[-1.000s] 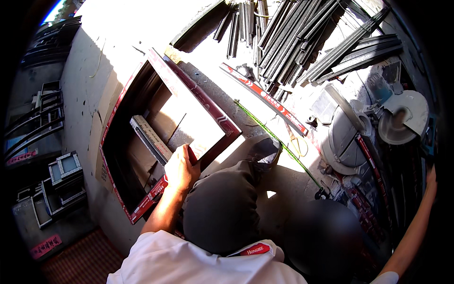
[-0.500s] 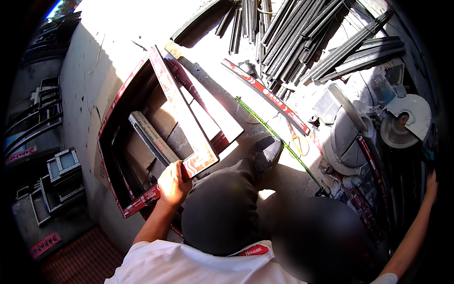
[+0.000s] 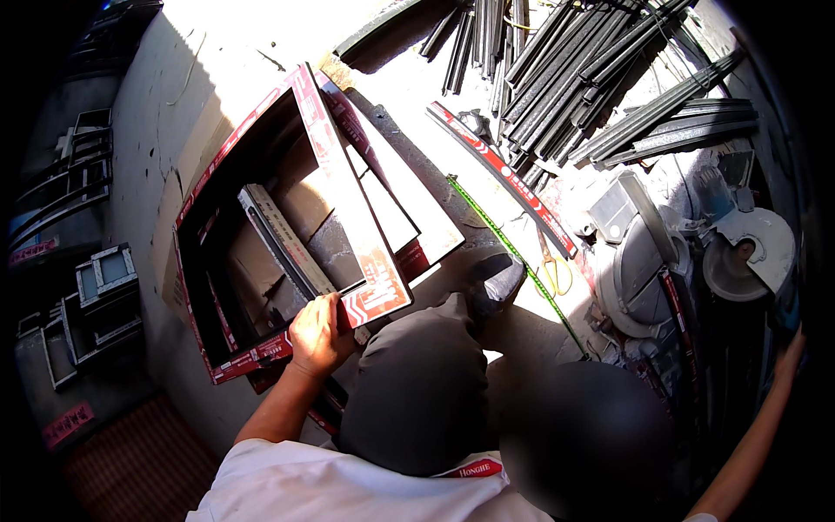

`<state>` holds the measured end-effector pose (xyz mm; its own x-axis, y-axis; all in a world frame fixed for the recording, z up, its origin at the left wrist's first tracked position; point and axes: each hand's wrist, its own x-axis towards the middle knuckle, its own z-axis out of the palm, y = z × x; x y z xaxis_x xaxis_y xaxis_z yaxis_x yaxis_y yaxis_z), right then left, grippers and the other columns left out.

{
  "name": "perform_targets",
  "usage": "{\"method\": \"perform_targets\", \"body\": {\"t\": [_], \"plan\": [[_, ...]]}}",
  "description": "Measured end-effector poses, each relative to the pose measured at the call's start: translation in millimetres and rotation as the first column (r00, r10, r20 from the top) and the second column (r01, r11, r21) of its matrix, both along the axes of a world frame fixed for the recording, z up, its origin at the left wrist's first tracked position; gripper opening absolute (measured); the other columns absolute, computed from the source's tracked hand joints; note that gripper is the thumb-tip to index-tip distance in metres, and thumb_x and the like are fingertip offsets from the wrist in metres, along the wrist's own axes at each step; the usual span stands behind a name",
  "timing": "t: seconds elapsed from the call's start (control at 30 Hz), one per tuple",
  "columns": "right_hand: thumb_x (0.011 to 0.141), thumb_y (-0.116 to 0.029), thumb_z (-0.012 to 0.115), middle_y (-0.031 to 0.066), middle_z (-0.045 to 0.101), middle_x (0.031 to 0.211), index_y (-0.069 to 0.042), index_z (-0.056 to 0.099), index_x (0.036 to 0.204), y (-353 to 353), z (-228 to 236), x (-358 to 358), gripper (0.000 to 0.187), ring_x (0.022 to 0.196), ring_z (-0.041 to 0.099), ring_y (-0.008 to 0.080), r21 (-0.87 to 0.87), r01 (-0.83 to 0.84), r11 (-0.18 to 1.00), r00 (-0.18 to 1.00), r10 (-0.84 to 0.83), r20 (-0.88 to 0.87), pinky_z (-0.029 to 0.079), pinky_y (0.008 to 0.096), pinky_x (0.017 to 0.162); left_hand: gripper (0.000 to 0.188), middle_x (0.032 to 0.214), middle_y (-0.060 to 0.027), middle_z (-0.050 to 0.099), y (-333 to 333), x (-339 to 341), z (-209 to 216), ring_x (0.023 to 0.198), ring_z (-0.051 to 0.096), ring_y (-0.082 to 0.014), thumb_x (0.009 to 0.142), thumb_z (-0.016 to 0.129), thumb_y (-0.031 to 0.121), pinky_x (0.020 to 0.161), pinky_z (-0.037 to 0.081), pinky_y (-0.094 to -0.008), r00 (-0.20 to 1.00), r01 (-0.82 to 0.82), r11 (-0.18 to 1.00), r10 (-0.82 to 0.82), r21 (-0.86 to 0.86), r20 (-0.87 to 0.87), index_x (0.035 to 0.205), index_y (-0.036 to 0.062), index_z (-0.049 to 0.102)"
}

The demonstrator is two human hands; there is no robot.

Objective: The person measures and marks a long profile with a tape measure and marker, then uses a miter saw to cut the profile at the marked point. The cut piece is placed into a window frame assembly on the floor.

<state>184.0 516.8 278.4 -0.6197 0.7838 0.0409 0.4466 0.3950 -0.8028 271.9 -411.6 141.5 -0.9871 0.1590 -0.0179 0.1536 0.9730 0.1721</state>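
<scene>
My left hand (image 3: 317, 335) is closed around the near edge of a rectangular frame (image 3: 337, 187) covered in red and white film, close to its near right corner. The frame stands tilted, and cardboard and a long pale profile (image 3: 283, 244) show through its opening. At the far right rim my right hand (image 3: 790, 355) is closed at the blue handle (image 3: 788, 311) of a cutting saw (image 3: 752, 248). The saw has a round blade under a pale guard. Shadow hides part of those fingers.
Dark profiles (image 3: 565, 78) lie heaped at the back. A red strip (image 3: 504, 174), a green rod (image 3: 504, 244) and orange-handled scissors (image 3: 558, 274) lie between frame and saw. My shoe (image 3: 497, 280) is close by. Small frames (image 3: 106, 278) stand at the left.
The whole view has shifted slightly, with most things sitting a little further right or lower. Both hands keep the same places on the frame and the saw handle.
</scene>
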Motion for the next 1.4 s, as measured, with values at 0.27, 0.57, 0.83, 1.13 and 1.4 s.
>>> {"method": "perform_targets", "body": {"t": [0.27,0.57,0.83,1.13,1.4], "plan": [[0.100,-0.063,0.057,0.0037,0.030,0.168,-0.020,0.037,0.164,18.5,-4.5,2.8,0.080,0.152,0.032,0.0250,0.024,-0.005,1.000,0.999,0.004,0.048,0.029,0.0492,0.122,0.055,0.096,-0.0153,0.066,1.7,-1.8,3.2,0.087,0.068,-0.0356,0.062,0.082,0.008,0.079,0.057,-0.0419,0.999,-0.039,0.997,0.036,0.064,0.041,0.112,-0.0004,0.062],[0.101,-0.061,0.057,0.0017,0.029,0.169,-0.025,0.037,0.165,19.5,0.6,2.7,0.076,0.152,0.031,0.0260,0.009,0.008,1.000,0.999,-0.009,0.032,0.029,0.0545,0.120,0.051,0.095,-0.0159,0.066,3.5,-3.8,1.9,0.086,0.068,-0.0365,0.063,0.077,0.008,0.079,0.057,-0.0426,0.998,-0.046,0.995,0.043,0.088,0.039,0.111,-0.0003,0.063],[0.105,-0.056,0.053,0.0067,0.042,0.162,-0.015,0.042,0.162,18.4,-14.6,4.5,0.071,0.148,0.042,0.0248,0.108,-0.072,0.992,0.997,0.068,0.037,0.034,0.0468,0.122,0.049,0.094,-0.0135,0.068,4.7,-8.6,0.8,0.085,0.071,-0.0340,0.066,0.079,0.008,0.077,0.058,-0.0406,0.999,-0.052,0.997,0.052,0.053,0.003,0.112,0.0019,0.064],[0.103,-0.060,0.056,0.0080,0.041,0.164,-0.014,0.044,0.161,62.0,-19.2,34.7,0.075,0.151,0.039,0.0247,0.480,-0.422,0.769,0.906,0.339,0.254,0.033,0.0452,0.123,0.042,0.093,-0.0145,0.070,47.6,-71.5,-5.8,0.087,0.072,-0.0360,0.076,0.079,0.016,0.077,0.057,-0.0433,0.995,-0.102,0.994,0.103,0.049,-0.016,0.114,0.0046,0.063],[0.093,-0.059,0.072,0.0080,0.072,0.114,-0.011,0.070,0.129,-63.3,19.5,-11.1,0.060,0.109,0.067,0.0201,-0.166,-0.042,0.985,0.999,0.041,-0.008,0.048,0.0417,0.105,0.037,0.097,-0.0186,0.074,76.5,-95.1,-14.0,0.092,0.072,-0.0418,0.086,0.081,0.029,0.078,0.057,-0.0457,0.952,-0.306,0.952,0.307,-0.026,0.016,0.112,0.0095,0.064]]}}
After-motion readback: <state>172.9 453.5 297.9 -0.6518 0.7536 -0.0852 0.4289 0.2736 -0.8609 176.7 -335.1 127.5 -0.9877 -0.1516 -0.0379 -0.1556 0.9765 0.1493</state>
